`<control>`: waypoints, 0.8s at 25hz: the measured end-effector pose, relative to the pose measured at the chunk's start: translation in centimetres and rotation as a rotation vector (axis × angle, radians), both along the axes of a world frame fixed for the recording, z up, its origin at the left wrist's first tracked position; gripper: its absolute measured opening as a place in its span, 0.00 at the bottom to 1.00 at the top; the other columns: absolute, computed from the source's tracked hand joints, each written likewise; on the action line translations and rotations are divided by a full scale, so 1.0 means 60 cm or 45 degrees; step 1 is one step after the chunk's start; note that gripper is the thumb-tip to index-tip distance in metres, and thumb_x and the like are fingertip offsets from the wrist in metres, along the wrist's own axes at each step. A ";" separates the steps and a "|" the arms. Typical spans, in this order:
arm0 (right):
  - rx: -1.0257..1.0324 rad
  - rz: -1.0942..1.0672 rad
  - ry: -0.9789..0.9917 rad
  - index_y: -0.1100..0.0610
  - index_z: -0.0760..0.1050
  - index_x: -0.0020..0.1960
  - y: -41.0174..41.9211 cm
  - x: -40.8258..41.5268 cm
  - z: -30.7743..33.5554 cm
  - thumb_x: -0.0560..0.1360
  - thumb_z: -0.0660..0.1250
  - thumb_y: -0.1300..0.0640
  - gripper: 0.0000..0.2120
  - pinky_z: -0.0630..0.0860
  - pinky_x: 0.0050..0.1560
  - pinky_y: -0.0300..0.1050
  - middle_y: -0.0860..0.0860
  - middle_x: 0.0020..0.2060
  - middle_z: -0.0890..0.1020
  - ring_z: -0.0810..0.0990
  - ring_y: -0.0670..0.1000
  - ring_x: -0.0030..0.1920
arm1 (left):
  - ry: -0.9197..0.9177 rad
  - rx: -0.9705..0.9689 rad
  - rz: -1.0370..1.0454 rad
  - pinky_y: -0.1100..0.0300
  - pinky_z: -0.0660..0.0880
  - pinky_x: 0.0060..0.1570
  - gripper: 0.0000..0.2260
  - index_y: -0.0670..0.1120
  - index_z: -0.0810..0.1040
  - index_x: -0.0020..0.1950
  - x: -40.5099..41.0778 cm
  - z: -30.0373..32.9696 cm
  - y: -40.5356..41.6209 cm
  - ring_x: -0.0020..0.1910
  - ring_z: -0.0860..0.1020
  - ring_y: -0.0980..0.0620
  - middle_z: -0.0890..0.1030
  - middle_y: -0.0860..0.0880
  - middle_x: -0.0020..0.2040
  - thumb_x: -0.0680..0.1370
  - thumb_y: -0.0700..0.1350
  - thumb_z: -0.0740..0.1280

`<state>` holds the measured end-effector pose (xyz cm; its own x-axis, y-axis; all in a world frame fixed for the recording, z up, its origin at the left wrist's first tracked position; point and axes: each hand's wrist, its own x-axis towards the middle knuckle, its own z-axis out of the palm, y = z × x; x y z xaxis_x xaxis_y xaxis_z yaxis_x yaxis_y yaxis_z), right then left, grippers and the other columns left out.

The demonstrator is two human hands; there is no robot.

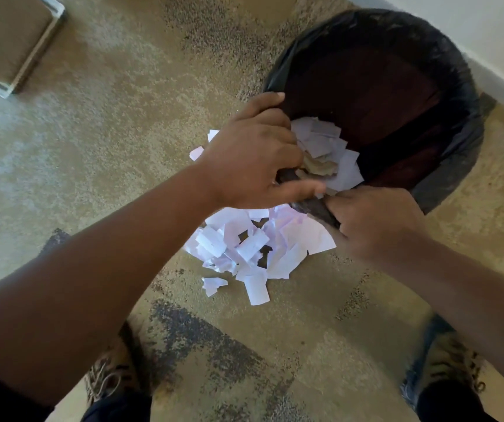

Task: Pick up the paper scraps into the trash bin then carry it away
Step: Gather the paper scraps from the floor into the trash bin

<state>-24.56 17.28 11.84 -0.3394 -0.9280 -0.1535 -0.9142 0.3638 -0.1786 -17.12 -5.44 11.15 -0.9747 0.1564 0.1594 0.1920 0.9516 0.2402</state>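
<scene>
A round trash bin (445, 95) lined with a black bag stands on the carpet at upper right. My left hand (253, 156) reaches over its near rim, fingers closed on a bunch of white paper scraps (327, 147) held above the dark inside. My right hand (375, 226) grips the near edge of the bin's bag rim. A pile of white paper scraps (250, 248) lies on the carpet just in front of the bin, partly hidden under my left hand.
Mottled beige and dark carpet (123, 132) covers the floor. A padded seat with a metal frame (10, 41) is at top left. A white wall with baseboard (494, 68) runs behind the bin. My two shoes (113, 376) show at the bottom.
</scene>
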 end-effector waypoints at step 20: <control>0.081 -0.040 -0.053 0.54 0.72 0.33 0.002 -0.008 0.010 0.70 0.75 0.49 0.15 0.60 0.28 0.40 0.45 0.25 0.66 0.68 0.53 0.25 | -0.953 0.714 0.943 0.46 0.72 0.66 0.29 0.48 0.66 0.74 0.132 -0.259 0.240 0.70 0.69 0.41 0.70 0.46 0.72 0.78 0.57 0.69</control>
